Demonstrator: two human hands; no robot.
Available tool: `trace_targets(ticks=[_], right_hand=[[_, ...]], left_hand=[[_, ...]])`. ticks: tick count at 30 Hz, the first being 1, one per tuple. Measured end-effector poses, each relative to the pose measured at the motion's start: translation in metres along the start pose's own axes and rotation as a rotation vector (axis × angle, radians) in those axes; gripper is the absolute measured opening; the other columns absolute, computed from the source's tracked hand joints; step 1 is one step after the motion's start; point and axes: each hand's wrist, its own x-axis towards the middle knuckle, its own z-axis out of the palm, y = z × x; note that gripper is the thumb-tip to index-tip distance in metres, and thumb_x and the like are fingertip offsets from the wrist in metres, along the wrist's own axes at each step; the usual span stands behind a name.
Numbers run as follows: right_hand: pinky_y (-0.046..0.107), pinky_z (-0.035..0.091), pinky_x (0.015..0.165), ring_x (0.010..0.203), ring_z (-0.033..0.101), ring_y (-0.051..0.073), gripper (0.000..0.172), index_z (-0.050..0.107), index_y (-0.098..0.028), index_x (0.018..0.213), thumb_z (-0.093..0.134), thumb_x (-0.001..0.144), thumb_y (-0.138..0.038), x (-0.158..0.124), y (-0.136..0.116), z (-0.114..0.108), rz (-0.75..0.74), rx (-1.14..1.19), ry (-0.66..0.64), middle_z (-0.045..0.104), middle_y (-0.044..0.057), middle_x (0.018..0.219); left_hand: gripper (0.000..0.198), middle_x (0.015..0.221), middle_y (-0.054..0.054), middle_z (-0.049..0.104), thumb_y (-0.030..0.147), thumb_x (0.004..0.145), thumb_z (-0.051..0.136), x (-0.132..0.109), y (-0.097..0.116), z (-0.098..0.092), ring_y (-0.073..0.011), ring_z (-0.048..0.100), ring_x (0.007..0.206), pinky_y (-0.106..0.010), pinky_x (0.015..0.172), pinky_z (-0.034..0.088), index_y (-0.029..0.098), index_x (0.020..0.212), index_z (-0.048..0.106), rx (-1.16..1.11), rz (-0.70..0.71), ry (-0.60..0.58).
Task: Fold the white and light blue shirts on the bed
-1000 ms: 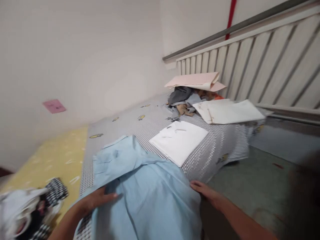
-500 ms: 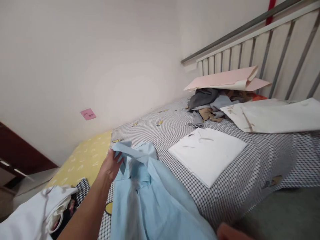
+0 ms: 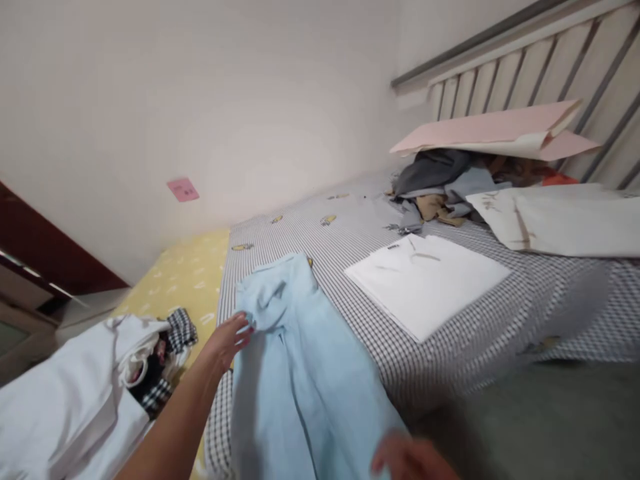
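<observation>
On my feed, the small dark label at the collar of the folded white shirt point(image 3: 393, 247) is too blurred to read, and the square pink note point(image 3: 183, 189) on the far wall has marks I can't make out.

The long pale blue cotton shirt point(image 3: 295, 373) hangs and lies lengthwise down the near part of the black-and-white gingham bedsheet point(image 3: 320, 280), just right of the left hand point(image 3: 225, 343). That hand is open, fingers spread, with its fingertips at the shirt's upper left edge, and I see no pinch. The right hand point(image 3: 410, 460) is blurred at the bottom of the frame, over the shirt's near end. I can't tell whether it's gripping.

The folded white shirt lies flat to the right of the blue one. Far off sit a heap of grey and tan clothes point(image 3: 435, 180) under a pink paper sheet point(image 3: 495, 130). On the near left is a pile of white clothes point(image 3: 65, 400).
</observation>
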Motion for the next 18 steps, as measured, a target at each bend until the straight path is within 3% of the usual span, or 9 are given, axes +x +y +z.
trace_targets(ticks=[3, 5, 9, 11, 15, 18], right_hand=[[0.030, 0.042, 0.058, 0.063, 0.054, 0.019, 0.049, 0.064, -0.024, 0.074, 0.048, 0.083, -0.069, -0.007, 0.008, -0.024, 0.082, 0.053, 0.350, 0.059, 0.000, 0.063], [0.032, 0.045, 0.067, 0.072, 0.057, 0.021, 0.047, 0.064, -0.023, 0.073, 0.059, 0.073, -0.069, -0.005, 0.016, -0.040, 0.132, 0.117, 0.442, 0.063, 0.002, 0.070], [0.038, 0.048, 0.082, 0.095, 0.064, 0.024, 0.062, 0.068, -0.023, 0.099, 0.062, 0.067, -0.075, -0.004, 0.026, -0.042, 0.338, 0.507, 0.215, 0.070, 0.007, 0.107], [0.038, 0.048, 0.083, 0.097, 0.065, 0.024, 0.068, 0.065, -0.023, 0.108, 0.061, 0.069, -0.078, -0.007, 0.021, -0.031, 0.354, 0.603, 0.125, 0.071, 0.007, 0.110], [0.035, 0.049, 0.082, 0.091, 0.067, 0.022, 0.060, 0.064, -0.026, 0.108, 0.072, 0.067, -0.068, -0.011, 0.004, -0.007, 0.239, 0.528, 0.019, 0.073, 0.001, 0.097], [0.033, 0.051, 0.073, 0.077, 0.067, 0.023, 0.057, 0.067, -0.022, 0.090, 0.080, 0.055, -0.065, -0.012, 0.002, 0.005, 0.193, 0.473, 0.014, 0.072, 0.002, 0.078]], left_hand=[[0.015, 0.103, -0.007, 0.072, 0.016, 0.087, 0.059, -0.039, -0.031, 0.005, -0.0138, 0.069, 0.082, -0.027, 0.081, 0.051, 0.016, 0.098, 0.069, -0.028, 0.067, -0.020], [0.017, 0.104, -0.009, 0.073, 0.017, 0.088, 0.057, -0.072, -0.056, 0.011, -0.0139, 0.069, 0.085, -0.027, 0.083, 0.051, 0.014, 0.098, 0.070, -0.061, 0.055, -0.059], [0.019, 0.105, -0.010, 0.074, 0.022, 0.084, 0.062, -0.133, -0.124, 0.020, -0.0158, 0.069, 0.087, -0.030, 0.081, 0.052, 0.016, 0.100, 0.069, -0.128, -0.196, -0.140], [0.026, 0.114, -0.010, 0.071, 0.027, 0.081, 0.064, -0.151, -0.165, 0.024, -0.0181, 0.068, 0.097, -0.031, 0.080, 0.052, 0.020, 0.106, 0.067, -0.119, -0.294, -0.111], [0.051, 0.136, -0.015, 0.059, 0.045, 0.080, 0.063, -0.155, -0.235, 0.036, -0.0246, 0.058, 0.122, -0.035, 0.086, 0.050, 0.021, 0.124, 0.056, 0.009, -0.297, -0.059], [0.064, 0.125, -0.017, 0.063, 0.053, 0.069, 0.072, -0.145, -0.259, 0.048, -0.0279, 0.058, 0.120, -0.036, 0.086, 0.049, 0.018, 0.120, 0.057, 0.130, -0.190, -0.067]])
